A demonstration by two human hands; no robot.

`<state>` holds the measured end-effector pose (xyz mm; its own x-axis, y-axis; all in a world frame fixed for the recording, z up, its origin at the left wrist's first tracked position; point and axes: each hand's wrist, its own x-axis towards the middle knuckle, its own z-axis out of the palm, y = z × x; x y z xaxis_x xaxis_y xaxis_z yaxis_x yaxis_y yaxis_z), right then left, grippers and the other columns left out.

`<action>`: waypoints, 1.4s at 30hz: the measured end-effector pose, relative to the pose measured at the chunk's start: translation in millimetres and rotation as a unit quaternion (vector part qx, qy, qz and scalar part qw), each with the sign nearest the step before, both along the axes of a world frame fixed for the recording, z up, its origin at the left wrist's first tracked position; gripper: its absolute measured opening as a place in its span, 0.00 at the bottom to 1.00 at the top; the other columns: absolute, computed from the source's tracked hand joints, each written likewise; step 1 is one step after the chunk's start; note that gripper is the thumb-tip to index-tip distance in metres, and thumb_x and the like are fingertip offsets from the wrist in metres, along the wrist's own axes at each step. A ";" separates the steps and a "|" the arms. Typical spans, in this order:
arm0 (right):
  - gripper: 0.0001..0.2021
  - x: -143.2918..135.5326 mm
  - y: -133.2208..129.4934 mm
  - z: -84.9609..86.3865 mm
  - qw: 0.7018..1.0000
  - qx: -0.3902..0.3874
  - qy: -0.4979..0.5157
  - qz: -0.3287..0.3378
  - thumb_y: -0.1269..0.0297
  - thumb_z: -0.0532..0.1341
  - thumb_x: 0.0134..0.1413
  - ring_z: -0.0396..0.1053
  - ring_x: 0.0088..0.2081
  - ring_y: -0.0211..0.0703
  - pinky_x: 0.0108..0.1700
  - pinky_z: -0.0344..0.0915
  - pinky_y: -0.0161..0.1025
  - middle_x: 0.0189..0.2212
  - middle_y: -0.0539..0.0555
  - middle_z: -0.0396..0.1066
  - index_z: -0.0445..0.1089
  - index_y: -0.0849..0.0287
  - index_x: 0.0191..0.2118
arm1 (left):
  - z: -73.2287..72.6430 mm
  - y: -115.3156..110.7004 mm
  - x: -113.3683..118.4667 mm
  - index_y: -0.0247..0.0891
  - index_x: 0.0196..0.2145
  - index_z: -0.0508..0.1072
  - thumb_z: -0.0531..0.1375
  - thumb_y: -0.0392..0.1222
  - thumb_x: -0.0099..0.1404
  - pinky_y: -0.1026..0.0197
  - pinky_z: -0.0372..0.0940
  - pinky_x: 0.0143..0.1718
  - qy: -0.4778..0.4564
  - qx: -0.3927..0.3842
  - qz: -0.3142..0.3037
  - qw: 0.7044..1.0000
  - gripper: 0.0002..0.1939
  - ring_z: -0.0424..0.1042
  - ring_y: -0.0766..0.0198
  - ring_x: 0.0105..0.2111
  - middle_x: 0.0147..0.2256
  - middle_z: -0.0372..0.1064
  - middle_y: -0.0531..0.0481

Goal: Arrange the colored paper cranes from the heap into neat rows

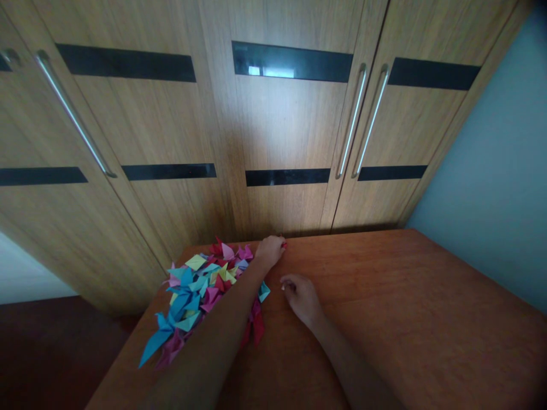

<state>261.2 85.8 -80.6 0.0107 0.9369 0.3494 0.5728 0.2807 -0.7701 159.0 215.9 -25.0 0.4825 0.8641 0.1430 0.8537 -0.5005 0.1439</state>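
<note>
The left hand's (269, 250) fingers (280, 242) close on a small red paper piece (284, 245), mostly hidden. At five o'clock from it, the right hand (303, 299) curls loosely, seemingly empty. Colourful folded paper birds (200, 286) heap at eight o'clock on the bench (384, 285); a wooden wardrobe (282, 125) stands at twelve.

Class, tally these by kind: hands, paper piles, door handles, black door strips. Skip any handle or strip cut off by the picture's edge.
Hands: 2
Paper pile: 1 (its overlapping pieces cannot be counted surely)
Handles: 3
Black strips: 6
Total: 12
</note>
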 end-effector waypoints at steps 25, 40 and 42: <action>0.21 -21.1 -26.8 14.0 0.972 0.055 -0.212 0.088 0.79 0.54 0.50 0.59 0.47 0.46 0.48 0.59 0.41 0.45 0.55 0.66 0.68 0.55 0.49 | 36.7 -56.7 -86.6 0.37 0.35 0.75 0.54 0.35 0.62 0.55 0.63 0.44 0.110 0.014 -0.061 0.992 0.09 0.72 0.53 0.41 0.38 0.74 0.40; 0.19 -17.5 -15.4 0.8 0.993 0.072 -0.077 0.062 0.82 0.54 0.46 0.63 0.45 0.45 0.49 0.62 0.43 0.40 0.56 0.67 0.71 0.57 0.41 | 22.4 -55.7 -90.2 0.40 0.30 0.75 0.56 0.32 0.59 0.57 0.63 0.41 0.081 0.010 -0.039 0.996 0.08 0.73 0.54 0.38 0.33 0.75 0.44; 0.18 -17.6 -15.0 0.6 0.993 0.068 -0.069 0.060 0.81 0.54 0.45 0.63 0.44 0.45 0.49 0.62 0.43 0.40 0.56 0.68 0.71 0.57 0.41 | 21.9 -57.2 -90.6 0.41 0.30 0.75 0.56 0.32 0.59 0.58 0.62 0.41 0.065 0.011 -0.035 0.997 0.09 0.73 0.55 0.38 0.33 0.75 0.45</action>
